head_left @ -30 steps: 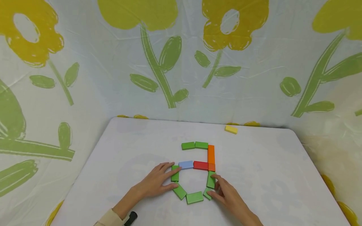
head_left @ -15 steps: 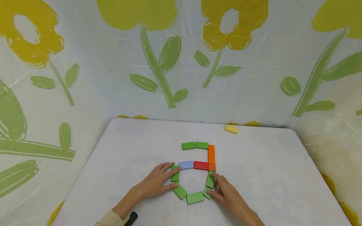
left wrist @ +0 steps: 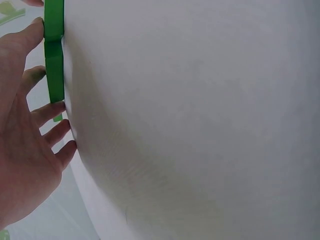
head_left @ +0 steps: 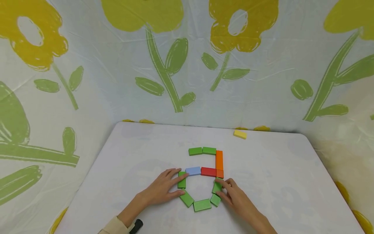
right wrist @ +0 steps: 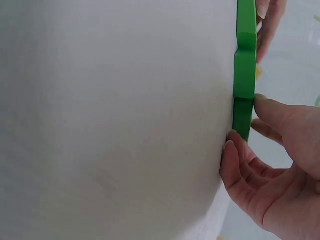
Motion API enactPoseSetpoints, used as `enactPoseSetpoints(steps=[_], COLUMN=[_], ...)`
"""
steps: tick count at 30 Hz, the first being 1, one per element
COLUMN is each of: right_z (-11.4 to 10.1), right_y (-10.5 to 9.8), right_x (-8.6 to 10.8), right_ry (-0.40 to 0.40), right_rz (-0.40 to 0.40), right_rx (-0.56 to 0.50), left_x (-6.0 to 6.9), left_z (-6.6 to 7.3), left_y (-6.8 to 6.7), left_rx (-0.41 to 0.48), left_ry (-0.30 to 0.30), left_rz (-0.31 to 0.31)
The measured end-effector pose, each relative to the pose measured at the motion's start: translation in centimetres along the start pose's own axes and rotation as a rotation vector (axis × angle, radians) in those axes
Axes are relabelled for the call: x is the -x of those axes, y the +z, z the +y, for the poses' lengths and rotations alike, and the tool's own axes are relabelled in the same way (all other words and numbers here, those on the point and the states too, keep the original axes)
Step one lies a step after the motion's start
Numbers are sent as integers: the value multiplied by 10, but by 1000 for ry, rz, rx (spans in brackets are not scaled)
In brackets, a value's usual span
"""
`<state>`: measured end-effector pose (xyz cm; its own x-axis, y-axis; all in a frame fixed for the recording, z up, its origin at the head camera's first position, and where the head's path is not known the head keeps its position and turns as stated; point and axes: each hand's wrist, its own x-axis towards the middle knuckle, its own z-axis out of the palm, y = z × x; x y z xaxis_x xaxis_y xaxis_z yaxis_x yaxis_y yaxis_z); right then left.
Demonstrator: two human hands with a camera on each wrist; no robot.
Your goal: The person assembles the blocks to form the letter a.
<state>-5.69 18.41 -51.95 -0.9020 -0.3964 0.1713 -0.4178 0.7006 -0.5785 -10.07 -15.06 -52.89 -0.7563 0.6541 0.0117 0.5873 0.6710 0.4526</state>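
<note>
Flat toy blocks lie in a figure on the white table. My right hand (head_left: 238,200) pinches the right-hand green block (head_left: 216,186) by its two ends, forefinger at the far end and thumb at the near one. Below it sits a smaller green block (head_left: 215,200), uncovered. My left hand (head_left: 162,187) rests with fairly straight fingers on the upper left green block (head_left: 181,183), its thumb touching the slanted green block (head_left: 187,199). Another green block (head_left: 202,205) lies at the bottom. In the right wrist view, the thumb (right wrist: 272,112) touches near a joint between green blocks.
Above the ring's opening lie a blue block (head_left: 193,171), a red block (head_left: 208,172) and a small orange block (head_left: 219,174). A long orange block (head_left: 219,160) leads up to two green blocks (head_left: 202,151). A yellow block (head_left: 240,134) lies by the table's back edge.
My right thumb has shifted from the small green block up to the near end of the longer green one, which has tilted slightly. The left hand has stayed in place.
</note>
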Motion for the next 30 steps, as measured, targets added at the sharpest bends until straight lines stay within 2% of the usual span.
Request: enactPoseSetpoints(steps=[4,10,14,18,23,30], right_z=[2,5,5,2,0,2], right_y=[-3,-3,-3,-6,-8,-8], right_x=[-1,-1,0,3,7,5], right_ry=[-1,-43,11,78,102,98], right_rz=[-40,-26,-41,-97,-152,-168], right_rx=[-9,6,-24,-107,-146,-141], left_x=[0,0,0,0,0,0], left_z=[0,-1,0,0,-1,0], left_y=[1,2,1,1,2,3], left_rx=[1,7,5,1,-3,9], left_ry=[-4,-4,-4,-1,-2,3], left_rz=[-1,3,2,5,14,27])
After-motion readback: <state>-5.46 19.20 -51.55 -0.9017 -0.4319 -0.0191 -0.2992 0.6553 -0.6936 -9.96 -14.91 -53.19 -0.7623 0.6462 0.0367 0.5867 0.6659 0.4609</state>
